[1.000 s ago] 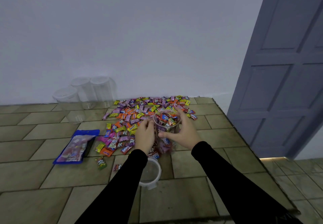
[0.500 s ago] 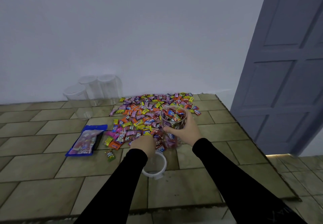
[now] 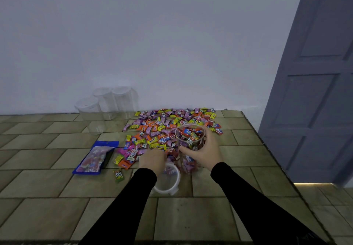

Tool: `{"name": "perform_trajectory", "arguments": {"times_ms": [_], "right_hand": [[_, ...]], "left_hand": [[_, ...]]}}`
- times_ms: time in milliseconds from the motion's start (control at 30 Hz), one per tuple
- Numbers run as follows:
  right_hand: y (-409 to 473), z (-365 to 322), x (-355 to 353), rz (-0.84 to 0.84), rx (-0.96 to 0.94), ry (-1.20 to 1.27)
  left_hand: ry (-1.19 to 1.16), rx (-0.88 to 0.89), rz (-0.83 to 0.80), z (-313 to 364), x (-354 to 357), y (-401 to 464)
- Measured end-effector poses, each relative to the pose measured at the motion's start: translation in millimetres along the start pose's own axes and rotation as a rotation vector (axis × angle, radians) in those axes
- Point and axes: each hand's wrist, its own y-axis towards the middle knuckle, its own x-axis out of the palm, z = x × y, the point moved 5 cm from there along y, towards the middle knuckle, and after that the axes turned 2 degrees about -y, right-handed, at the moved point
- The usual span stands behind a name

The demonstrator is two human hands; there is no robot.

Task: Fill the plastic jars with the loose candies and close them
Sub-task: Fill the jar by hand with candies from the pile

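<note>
Candy-filled clear jar [image 3: 191,145], lidless, right hand [image 3: 207,150] fingers wrapped around it; left hand [image 3: 152,160] fingers unclear.

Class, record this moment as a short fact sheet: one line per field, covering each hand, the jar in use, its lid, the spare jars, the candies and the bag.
Right hand: grips the clear plastic jar full of candies
Left hand: lowered at the pile's near edge, above the lid; grip not visible
Lid: white-rimmed round lid, flat on the tiled surface, off the jar
Spare jars: three empty clear plastic jars by the wall
Candies: colourful wrapped candies in a loose pile
Bag: blue candy bag, left of the pile
</note>
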Motion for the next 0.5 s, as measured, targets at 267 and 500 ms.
{"name": "perform_trajectory", "arguments": {"times_ms": [267,500], "right_hand": [[45,-22,4,0.018,-0.11,0.033],[81,-38,38,-0.061,-0.125,0.046]], "left_hand": [[-0.196,-0.162,0.163,-24,-29,14],[-0.409,-0.317,0.199,-59,-26,19]]}}
